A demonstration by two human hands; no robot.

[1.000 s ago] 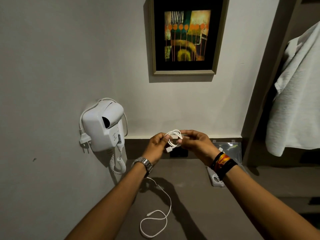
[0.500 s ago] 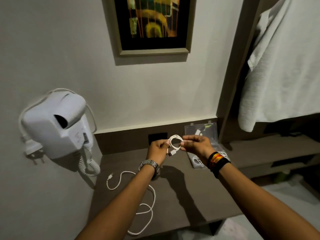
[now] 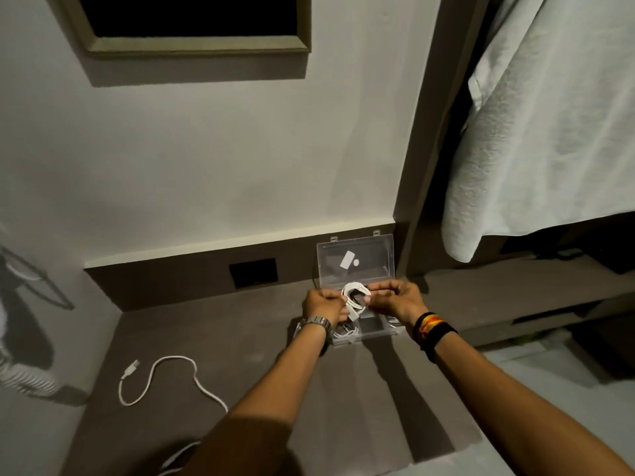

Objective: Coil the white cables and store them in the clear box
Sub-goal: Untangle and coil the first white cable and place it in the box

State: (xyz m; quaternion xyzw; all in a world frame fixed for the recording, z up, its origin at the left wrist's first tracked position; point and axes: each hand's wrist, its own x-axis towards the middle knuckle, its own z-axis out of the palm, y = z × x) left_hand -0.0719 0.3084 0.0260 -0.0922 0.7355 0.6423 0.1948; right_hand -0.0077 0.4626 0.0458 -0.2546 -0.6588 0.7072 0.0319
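Observation:
A small coiled white cable [image 3: 355, 297] hangs between my two hands, just above the open clear box [image 3: 372, 333]. My left hand [image 3: 324, 305] pinches its left side and my right hand [image 3: 395, 300] pinches its right side. The box's lid [image 3: 355, 261] stands upright against the back panel. Another coiled white cable [image 3: 345, 333] lies inside the box's left part, partly hidden by my wrist. A loose white cable [image 3: 161, 377] with a USB plug trails over the brown desk at the left.
The brown desk [image 3: 240, 345] ends at a wall with a black socket plate [image 3: 253, 272]. A white towel [image 3: 543, 125] hangs at the right over a lower shelf [image 3: 515, 286]. A framed picture [image 3: 192, 25] is above. The hair dryer's coiled cord [image 3: 24, 379] shows at the far left.
My view has swung right and down. Both hands carried the coiled cable rightward and now hold it over the open clear box; the hair dryer has nearly left the frame.

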